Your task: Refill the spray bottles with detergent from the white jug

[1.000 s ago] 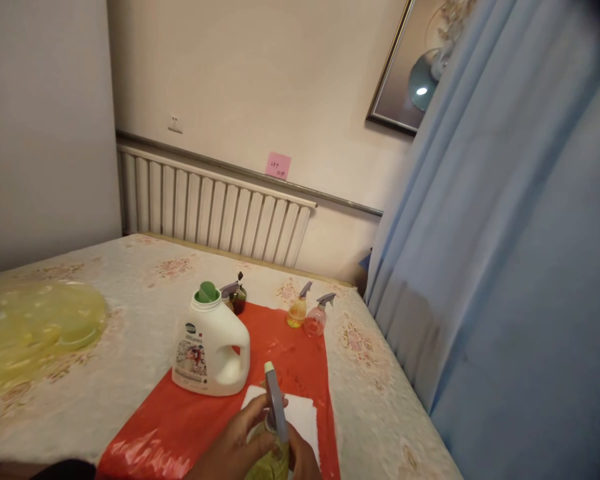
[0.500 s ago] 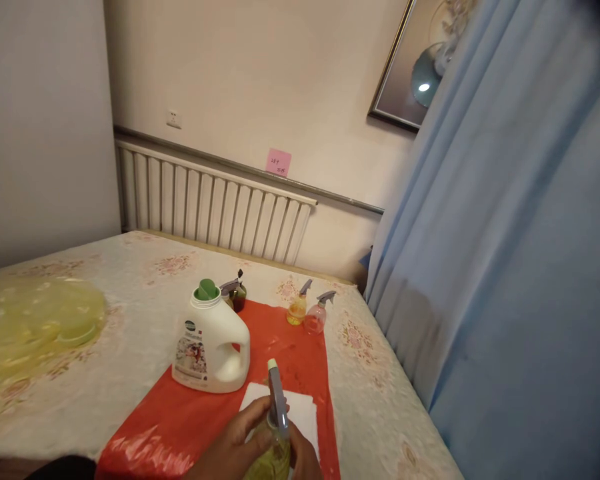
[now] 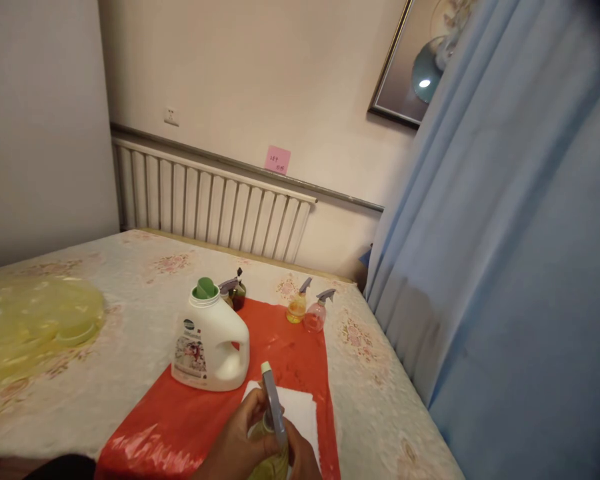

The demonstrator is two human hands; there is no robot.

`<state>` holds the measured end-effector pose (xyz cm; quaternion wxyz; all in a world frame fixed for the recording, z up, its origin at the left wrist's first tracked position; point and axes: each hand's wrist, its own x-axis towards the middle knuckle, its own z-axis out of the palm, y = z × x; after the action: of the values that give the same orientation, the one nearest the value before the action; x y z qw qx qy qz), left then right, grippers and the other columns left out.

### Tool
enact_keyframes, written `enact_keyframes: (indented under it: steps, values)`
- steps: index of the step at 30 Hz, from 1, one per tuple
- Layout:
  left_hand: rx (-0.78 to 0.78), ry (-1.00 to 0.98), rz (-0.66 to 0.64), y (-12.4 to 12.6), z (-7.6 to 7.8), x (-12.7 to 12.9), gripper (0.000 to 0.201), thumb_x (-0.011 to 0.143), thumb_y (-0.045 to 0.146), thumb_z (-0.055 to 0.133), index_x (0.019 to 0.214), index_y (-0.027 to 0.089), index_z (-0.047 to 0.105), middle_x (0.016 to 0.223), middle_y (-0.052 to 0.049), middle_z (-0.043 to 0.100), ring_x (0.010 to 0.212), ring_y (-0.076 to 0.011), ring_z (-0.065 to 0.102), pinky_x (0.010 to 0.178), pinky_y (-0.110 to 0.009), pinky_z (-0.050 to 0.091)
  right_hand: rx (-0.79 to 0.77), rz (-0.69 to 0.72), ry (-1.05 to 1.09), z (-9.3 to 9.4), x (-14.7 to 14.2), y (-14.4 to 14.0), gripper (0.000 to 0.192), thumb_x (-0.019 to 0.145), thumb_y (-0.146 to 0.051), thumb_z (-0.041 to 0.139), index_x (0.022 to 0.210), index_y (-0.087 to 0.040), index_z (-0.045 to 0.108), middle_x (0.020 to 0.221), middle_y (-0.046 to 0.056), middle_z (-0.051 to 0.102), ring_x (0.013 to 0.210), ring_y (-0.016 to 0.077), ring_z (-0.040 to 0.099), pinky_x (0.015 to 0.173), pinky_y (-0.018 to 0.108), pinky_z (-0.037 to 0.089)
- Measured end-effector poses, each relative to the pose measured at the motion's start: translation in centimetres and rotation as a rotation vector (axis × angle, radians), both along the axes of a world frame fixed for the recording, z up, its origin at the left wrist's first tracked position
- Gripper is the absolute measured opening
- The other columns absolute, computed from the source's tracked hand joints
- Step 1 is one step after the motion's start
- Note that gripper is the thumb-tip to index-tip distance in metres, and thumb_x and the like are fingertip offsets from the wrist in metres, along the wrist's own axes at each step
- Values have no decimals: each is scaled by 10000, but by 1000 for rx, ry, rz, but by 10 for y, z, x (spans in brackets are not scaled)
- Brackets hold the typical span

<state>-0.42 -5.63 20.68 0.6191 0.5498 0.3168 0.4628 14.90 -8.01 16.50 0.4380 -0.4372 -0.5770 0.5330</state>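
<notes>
At the bottom centre I hold a spray bottle [image 3: 273, 463] with yellow-green liquid and a grey trigger head tipped with a pale nozzle. My left hand [image 3: 243, 440] is closed around its neck and body from the left. From the right, my right hand [image 3: 303, 453] grips it, its fingers partly hidden behind the trigger head. Beneath and behind lies a white sheet or cloth [image 3: 300, 410] on a red plastic sheet [image 3: 275, 353]. A large white detergent jug [image 3: 210, 347] with a green spout stands uncapped just beyond my left hand.
Two spray bottles, one yellow [image 3: 296, 311] and one pink [image 3: 315, 319], stand at the red sheet's far right corner. Darker bottles [image 3: 239, 295] stand partly behind the jug. A translucent yellow plastic item [image 3: 40, 327] lies left on the floral cloth [image 3: 135, 320]. A blue curtain [image 3: 505, 233] hangs right.
The spray bottle's head has tilted slightly further left and dropped a little in my hands. Both hands keep their hold, and the other objects stay in place.
</notes>
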Motion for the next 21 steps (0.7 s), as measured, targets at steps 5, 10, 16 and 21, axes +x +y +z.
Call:
enact_keyframes:
  steps: [5,10,16,21]
  values:
    - [-10,64,-152,-4,6,-13,247,821,320,673,1038,207,639,1033,-32,671,1031,-247,589,957,-363,427,-74,-74,-87,-7,2,-2,1029,354,-188,897,1328,-220,568,1282,98,647,1246,392,541,988,455,475]
    - [11,44,-151,-4,12,-14,163,801,291,683,925,188,658,908,-16,660,936,-238,598,880,-348,449,-49,-64,-52,-6,0,-2,1012,336,-201,884,1302,-211,583,1271,89,649,1244,391,535,1022,460,443]
    - [15,27,-65,0,19,-6,269,664,175,713,927,164,661,913,-35,685,957,-257,604,875,-340,431,-11,-21,-80,16,-2,-7,832,433,-244,855,1229,-204,616,1143,63,692,1092,350,622,920,419,498]
    - [12,1,59,1,17,0,277,623,163,732,871,183,611,829,5,631,861,-218,584,792,-306,439,6,-61,-182,23,-4,-12,748,457,-159,810,1179,-210,618,1077,40,698,994,304,637,850,363,511]
